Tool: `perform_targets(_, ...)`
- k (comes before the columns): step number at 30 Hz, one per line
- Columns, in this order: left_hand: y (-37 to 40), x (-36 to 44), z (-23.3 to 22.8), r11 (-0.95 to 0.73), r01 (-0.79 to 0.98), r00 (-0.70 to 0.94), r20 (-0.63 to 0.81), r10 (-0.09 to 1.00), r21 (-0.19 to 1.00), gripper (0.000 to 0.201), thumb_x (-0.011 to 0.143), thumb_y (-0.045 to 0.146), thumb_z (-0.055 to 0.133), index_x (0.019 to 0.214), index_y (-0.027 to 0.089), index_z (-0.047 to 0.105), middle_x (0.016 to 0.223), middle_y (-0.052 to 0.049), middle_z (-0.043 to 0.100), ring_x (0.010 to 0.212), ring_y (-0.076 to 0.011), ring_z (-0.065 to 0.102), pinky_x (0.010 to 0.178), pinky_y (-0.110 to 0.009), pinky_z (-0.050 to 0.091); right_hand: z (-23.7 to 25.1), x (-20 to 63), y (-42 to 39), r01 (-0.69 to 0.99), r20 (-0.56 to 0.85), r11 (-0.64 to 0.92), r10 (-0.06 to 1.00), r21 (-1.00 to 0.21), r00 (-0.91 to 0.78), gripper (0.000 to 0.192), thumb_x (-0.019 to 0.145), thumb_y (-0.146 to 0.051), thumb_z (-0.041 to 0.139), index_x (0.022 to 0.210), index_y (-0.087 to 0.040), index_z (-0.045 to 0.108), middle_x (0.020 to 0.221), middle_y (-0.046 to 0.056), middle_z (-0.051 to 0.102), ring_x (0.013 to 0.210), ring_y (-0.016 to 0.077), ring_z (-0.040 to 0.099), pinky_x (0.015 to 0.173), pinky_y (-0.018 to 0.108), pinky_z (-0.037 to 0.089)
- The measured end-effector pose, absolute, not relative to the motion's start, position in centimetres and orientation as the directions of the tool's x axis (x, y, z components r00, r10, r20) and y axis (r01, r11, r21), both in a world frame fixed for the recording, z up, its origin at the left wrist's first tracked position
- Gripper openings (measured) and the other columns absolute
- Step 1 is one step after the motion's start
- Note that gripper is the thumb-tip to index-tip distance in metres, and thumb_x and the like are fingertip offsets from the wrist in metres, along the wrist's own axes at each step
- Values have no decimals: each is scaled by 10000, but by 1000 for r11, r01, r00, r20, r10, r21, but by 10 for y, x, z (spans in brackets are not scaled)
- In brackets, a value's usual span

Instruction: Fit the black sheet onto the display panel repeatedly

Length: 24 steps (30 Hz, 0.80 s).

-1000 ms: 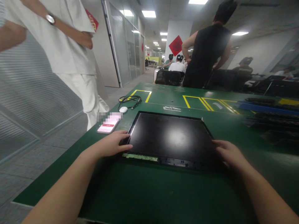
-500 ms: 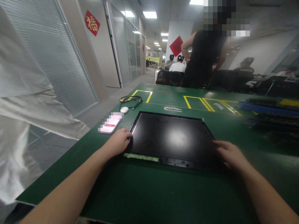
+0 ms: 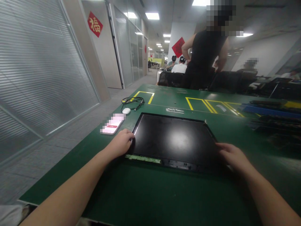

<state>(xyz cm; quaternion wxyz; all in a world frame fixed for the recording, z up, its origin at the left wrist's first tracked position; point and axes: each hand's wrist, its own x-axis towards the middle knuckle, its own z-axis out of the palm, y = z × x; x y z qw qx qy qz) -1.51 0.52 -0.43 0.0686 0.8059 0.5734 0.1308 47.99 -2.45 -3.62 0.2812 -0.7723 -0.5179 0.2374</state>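
Note:
A black display panel [image 3: 169,135] lies screen up, with a bright glare on its surface. Along its near edge runs a green circuit board strip [image 3: 144,159] beside a dark bare section. My left hand [image 3: 121,142] is closed on the panel's left edge, thumb over the rim. On the opposite side my right hand [image 3: 232,157] grips the right edge, fingers partly hidden beneath. Left of the panel, a phone [image 3: 112,125] with a lit, blurred screen rests close to my left hand.
The green table [image 3: 150,194] carries a white mouse-like object [image 3: 126,111], a coiled black cable [image 3: 133,101] and yellow tape outlines [image 3: 199,99]. Dark and blue items [image 3: 265,110] are stacked at right. A person in black [image 3: 204,56] stands beyond the far edge, near chairs [image 3: 171,79].
A person in pale clothing at the left has moved out of most of the view, leaving only some cloth at the lower left. Both hands and the panel look nearly unmoved.

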Motion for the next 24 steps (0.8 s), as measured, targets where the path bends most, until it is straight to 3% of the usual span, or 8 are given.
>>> perform_targets(4,7,-16,-4,-319,909,291,140,946,266,316,797,177,458,978,174,717,1033,-122,671,986,-278,634,915,-403,497,-35,478,-25,660,-80,-315,929,-682,361,514,663,-187,571,1156,-161,715,802,87,733,681,208,668,626,305,503)
perform_targets(9,7,-16,-7,-291,925,250,186,950,244,414,855,253,466,1227,157,622,1200,-150,649,1139,-307,583,1001,-436,440,-38,481,-26,665,-46,-288,933,-689,356,464,662,-205,583,1100,-172,734,853,98,733,712,216,671,637,305,503)
perform_targets(15,10,-19,-11,-269,931,226,189,955,246,354,853,318,474,1032,149,728,1159,-171,683,1102,-346,603,1000,-480,435,-43,484,-25,651,2,-256,930,-715,367,521,676,-236,579,1187,-237,679,935,64,723,720,192,661,634,294,496)
perform_targets(24,11,-13,-3,-241,844,174,179,968,479,356,824,252,469,1027,169,749,1179,-127,712,1145,-303,612,1042,-426,427,-39,479,-23,701,-66,-325,927,-635,370,540,705,-233,551,1233,-227,661,1049,86,707,796,207,668,672,302,501)
